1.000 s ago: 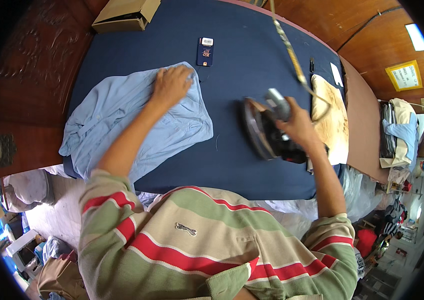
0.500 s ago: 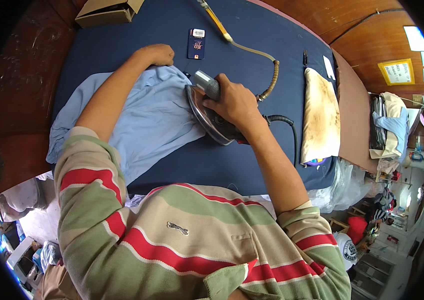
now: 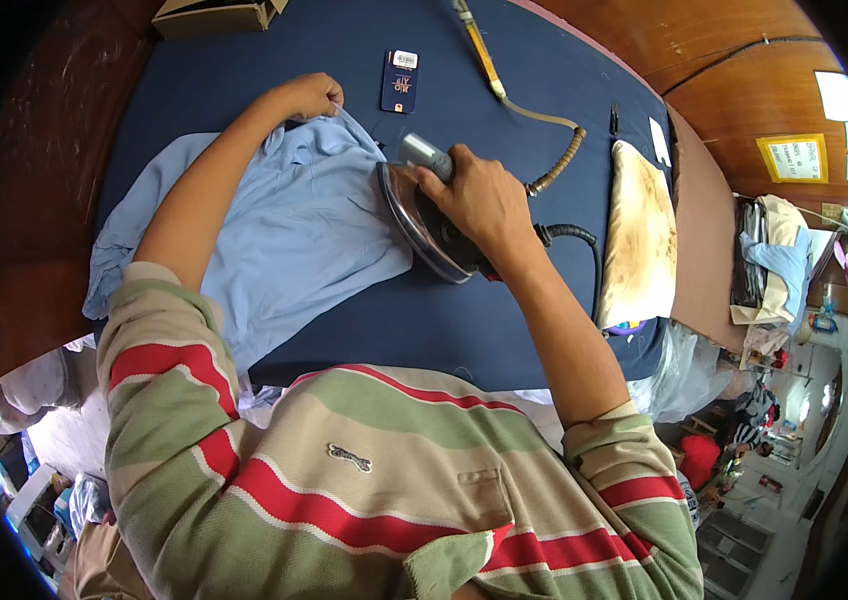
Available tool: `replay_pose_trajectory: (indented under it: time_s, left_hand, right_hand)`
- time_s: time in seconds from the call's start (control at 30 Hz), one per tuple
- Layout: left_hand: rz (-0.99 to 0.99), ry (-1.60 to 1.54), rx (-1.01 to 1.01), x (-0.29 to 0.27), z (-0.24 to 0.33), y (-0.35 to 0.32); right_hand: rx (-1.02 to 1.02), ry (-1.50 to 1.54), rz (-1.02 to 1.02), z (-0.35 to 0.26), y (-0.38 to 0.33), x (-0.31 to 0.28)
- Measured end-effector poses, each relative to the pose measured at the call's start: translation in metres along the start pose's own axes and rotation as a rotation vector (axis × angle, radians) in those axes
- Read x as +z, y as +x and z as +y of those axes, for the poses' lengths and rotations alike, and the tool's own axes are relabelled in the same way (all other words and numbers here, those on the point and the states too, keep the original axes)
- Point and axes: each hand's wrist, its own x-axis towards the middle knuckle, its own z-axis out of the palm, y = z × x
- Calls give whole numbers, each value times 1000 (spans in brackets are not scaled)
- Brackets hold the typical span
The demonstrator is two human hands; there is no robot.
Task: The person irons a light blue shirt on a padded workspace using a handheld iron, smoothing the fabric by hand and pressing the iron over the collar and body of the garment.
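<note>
Scorched pad [image 3: 641, 232], cord [image 3: 572, 240] beside iron [image 3: 428, 222]

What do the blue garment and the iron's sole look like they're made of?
The blue garment looks like thin woven cloth, probably cotton: matte, with soft creases. The iron under the right hand has a soleplate that looks like polished metal, judging by its bright, shiny rim.

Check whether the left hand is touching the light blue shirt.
Touching: the head view shows the left hand pinching the far edge of the light blue shirt.
</note>
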Motion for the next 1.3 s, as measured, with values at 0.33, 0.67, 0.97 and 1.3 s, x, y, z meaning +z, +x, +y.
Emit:
replay_pose_trajectory:
  time_s: [0.33, 0.67, 0.97, 1.3]
  left_hand:
    - [333, 190, -42, 16, 30, -6]
    - [588, 431, 122, 98, 53, -77]
    - [569, 360, -31, 83, 71, -72]
    - [407, 265, -167, 62, 61, -23]
  right_hand:
    - [13, 34, -16, 1, 1, -1]
    - [9, 42, -4, 4, -6, 1]
    - [-77, 32, 5, 6, 8, 1]
    - [-63, 57, 21, 8, 17, 2]
